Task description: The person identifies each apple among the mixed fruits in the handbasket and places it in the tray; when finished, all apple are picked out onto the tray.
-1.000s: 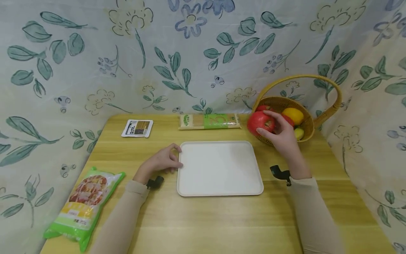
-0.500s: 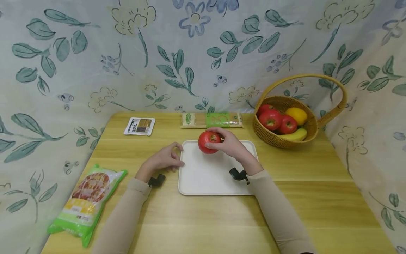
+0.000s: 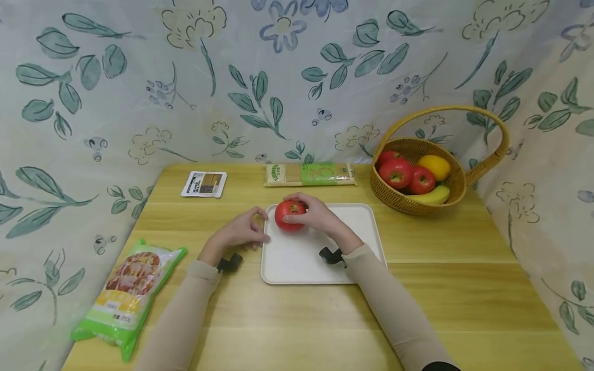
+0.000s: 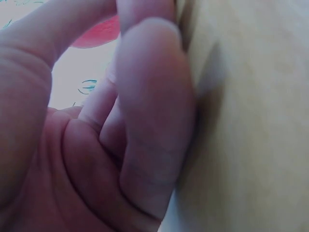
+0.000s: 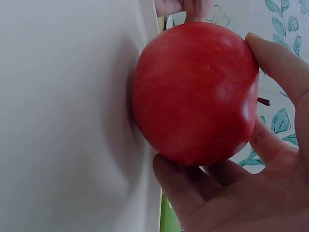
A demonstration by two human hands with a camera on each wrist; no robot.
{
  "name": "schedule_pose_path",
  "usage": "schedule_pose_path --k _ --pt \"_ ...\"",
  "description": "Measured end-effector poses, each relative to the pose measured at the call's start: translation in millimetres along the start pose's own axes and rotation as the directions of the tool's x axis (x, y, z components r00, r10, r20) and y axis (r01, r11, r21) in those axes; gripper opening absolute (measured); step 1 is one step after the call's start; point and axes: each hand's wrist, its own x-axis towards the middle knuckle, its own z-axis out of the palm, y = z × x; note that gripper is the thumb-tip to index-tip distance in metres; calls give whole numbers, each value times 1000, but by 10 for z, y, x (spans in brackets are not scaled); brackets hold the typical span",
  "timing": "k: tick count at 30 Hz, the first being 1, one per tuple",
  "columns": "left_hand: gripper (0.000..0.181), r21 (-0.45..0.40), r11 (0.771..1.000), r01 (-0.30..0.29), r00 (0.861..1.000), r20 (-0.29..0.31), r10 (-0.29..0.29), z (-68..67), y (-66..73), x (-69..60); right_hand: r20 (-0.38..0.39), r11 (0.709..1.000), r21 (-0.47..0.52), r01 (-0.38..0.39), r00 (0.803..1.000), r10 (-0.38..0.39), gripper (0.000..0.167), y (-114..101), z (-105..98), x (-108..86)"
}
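A red apple is over the upper left part of the white tray. The right hand holds it, thumb on the near side and fingers on the far side. In the right wrist view the apple sits right against the tray surface, stem toward the palm of the right hand; whether it bears on the tray cannot be told. At the tray's left rim, the left hand touches with bent, spread thumb and index finger. The left wrist view shows the left hand low beside the wood, other fingers curled.
At the back right stands a wicker basket with several fruits. A long noodle packet lies behind the tray, a small white packet at the back left. On the left lies a green-edged food bag. Patterned cloth hangs behind.
The right hand has carried the apple from the basket leftward over the tray, then further left and slightly down. The left hand stays at the tray's left rim.
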Motion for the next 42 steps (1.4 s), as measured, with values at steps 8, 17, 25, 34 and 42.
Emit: schedule_pose_path --k 8,17,25,34,42 --pt "61 -5 1000 3 1000 -5 -3 4 11 -12 -3 994 -96 53 999 -54 61 17 158 12" --pt "62 -5 1000 1 1000 -7 -1 -6 26 -36 13 994 -59 92 996 -91 73 -83 -8 -64" --pt "61 -29 1000 0 1000 -13 0 2 17 -26 -266 943 21 332 911 -315 69 -239 -936 -540" --pt "62 -19 1000 4 1000 -10 -4 1 -1 -18 -557 964 -73 257 791 -253 69 115 -1762 -913" --pt "62 -17 1000 -10 1000 -4 10 -4 -12 -3 -581 992 -77 97 804 -124 72 537 -2015 -863"
